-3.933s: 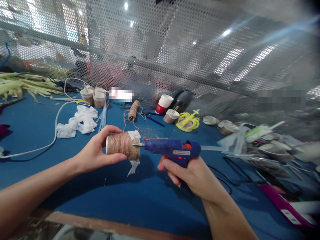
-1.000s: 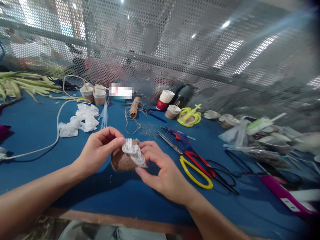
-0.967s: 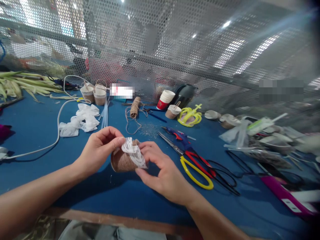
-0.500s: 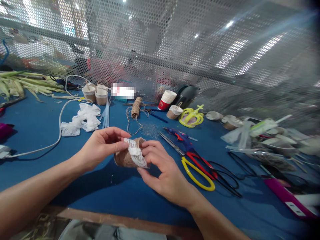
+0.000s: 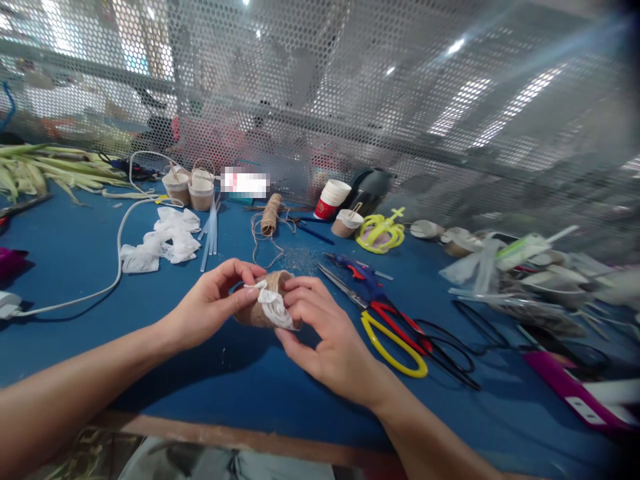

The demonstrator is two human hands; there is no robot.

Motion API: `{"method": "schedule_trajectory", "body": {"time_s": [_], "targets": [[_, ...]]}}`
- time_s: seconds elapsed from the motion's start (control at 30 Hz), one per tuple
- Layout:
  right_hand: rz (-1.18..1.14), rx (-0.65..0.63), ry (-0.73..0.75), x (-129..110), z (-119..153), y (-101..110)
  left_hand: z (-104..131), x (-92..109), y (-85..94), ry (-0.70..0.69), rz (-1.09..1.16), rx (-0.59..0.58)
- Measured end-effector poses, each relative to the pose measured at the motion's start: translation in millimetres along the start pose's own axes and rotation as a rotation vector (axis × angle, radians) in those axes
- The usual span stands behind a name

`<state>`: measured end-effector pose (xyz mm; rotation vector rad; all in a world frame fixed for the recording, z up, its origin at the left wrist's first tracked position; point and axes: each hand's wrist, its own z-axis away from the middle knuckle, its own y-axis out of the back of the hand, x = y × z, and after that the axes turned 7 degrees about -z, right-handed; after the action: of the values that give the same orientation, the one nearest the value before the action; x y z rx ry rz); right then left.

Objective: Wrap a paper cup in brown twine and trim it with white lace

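Above the blue table, a small cup wrapped in brown twine (image 5: 255, 315) lies tilted on its side between my hands. A strip of white lace (image 5: 275, 308) crosses its outside. My left hand (image 5: 217, 300) pinches one end of the lace between thumb and fingers. Around the cup's other end my right hand (image 5: 320, 330) is closed, fingers on top and thumb below. Just right of that hand lie yellow-and-red-handled scissors (image 5: 370, 310) and a blue glue gun (image 5: 369, 280).
Crumpled lace pieces (image 5: 170, 240), clear glue sticks (image 5: 211, 230) and a twine spool (image 5: 271, 215) lie behind my hands. Farther back stand paper cups (image 5: 333, 199) and a yellow woven crown (image 5: 381, 231). A magenta power strip (image 5: 575, 393) and cables lie at right.
My left hand has pulled the end of the lace up and bunched it, lifting it off the cup's side. The cup has turned slightly in my right hand.
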<state>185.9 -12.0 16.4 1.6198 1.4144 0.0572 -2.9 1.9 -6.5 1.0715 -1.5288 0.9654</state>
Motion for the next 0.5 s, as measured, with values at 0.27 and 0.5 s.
{"method": "schedule_trajectory", "body": {"time_s": [0.27,0.5], "targets": [[-0.01,0.028,-0.128,-5.0,-0.9,-3.4,4.8,-10.2,-7.8,0.026,0.044,0.087],[-0.033,0.02,-0.217,-4.3,-1.3,-3.8,2.5,-14.3,-9.3,0.009,0.005,0.154]]}}
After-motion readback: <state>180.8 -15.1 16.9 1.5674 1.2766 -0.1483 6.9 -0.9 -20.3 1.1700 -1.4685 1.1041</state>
